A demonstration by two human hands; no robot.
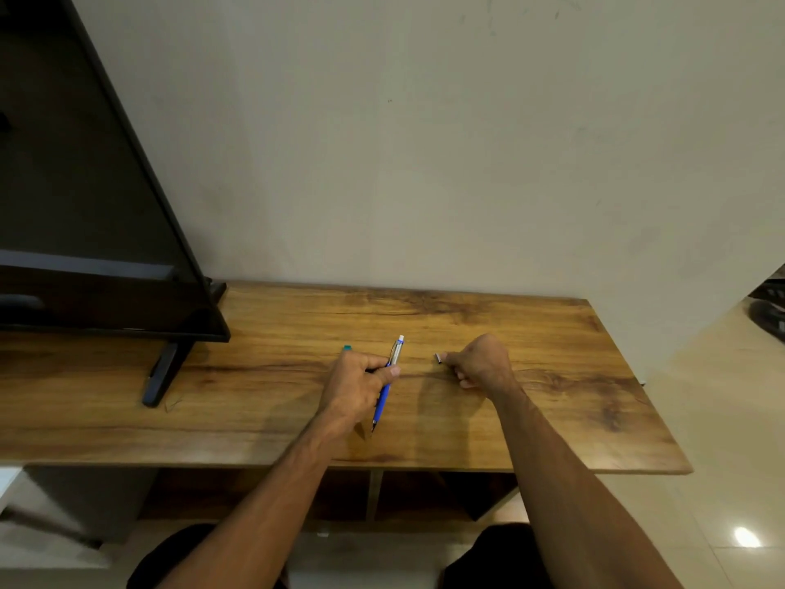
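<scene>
My left hand (359, 386) grips a blue mechanical pencil (387, 384) over the wooden table (531, 418). Its silver clip and white cap point away from me and its tip points toward me. A small teal object (347, 348) shows just beyond my left knuckles; whether the hand holds it is unclear. My right hand (482, 363) is curled, and its fingertips pinch a small dark cylindrical piece (438, 358), close above the tabletop to the right of the pencil.
A black flat screen (85, 206) stands on the table's left part, its foot (161, 376) reaching toward the front edge. A plain wall rises behind the table. Open shelves (374, 495) lie under the tabletop. Tiled floor (722, 418) is on the right.
</scene>
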